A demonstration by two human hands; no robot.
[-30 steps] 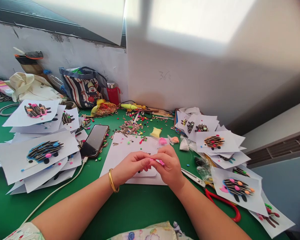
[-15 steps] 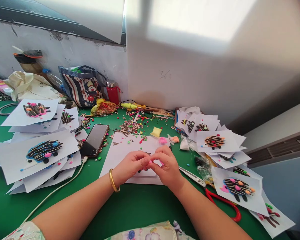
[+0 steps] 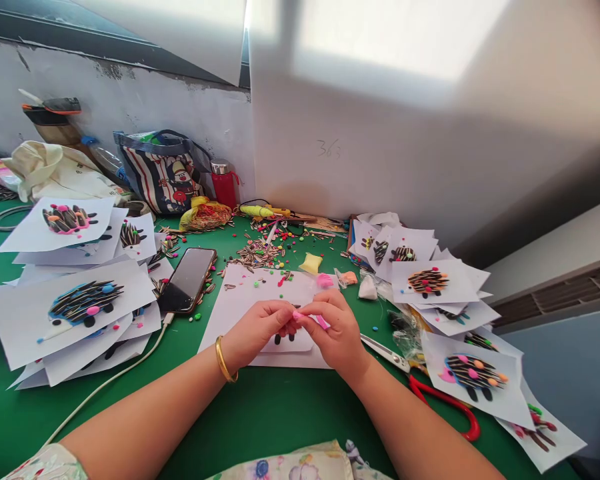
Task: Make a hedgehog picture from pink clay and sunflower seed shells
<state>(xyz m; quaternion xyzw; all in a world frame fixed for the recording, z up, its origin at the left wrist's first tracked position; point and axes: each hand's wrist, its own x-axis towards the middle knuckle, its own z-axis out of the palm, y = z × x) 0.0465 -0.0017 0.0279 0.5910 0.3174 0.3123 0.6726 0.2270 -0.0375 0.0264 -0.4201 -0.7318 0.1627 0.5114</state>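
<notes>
Pink modelling clay (image 3: 297,315) is pinched between the fingertips of my left hand (image 3: 265,328) and my right hand (image 3: 333,330), which meet over the paper. More pink shows among the right hand's fingers. Beneath the hands, a small white card (image 3: 265,345) with dark oval feet lies on a larger white sheet (image 3: 225,313); much of the card's picture is hidden by my hands. Just beyond the hands sits a pink clay lump (image 3: 325,281). A yellow clay piece (image 3: 311,263), an orange lump (image 3: 349,277) and a white lump (image 3: 368,287) lie behind it.
Cards with seed hedgehogs (image 3: 85,303) are stacked left, more cards (image 3: 475,377) right. Red-handled scissors (image 3: 443,397) lie beside my right forearm. A phone (image 3: 189,280) with a charging cable is at left. Striped seeds (image 3: 260,255), a red bottle (image 3: 224,183) and a bag (image 3: 160,175) stand behind.
My fingertips have shifted slightly, and more of the pink clay and of the card's dark feet shows. The view has moved a little; the things on the table are where they were.
</notes>
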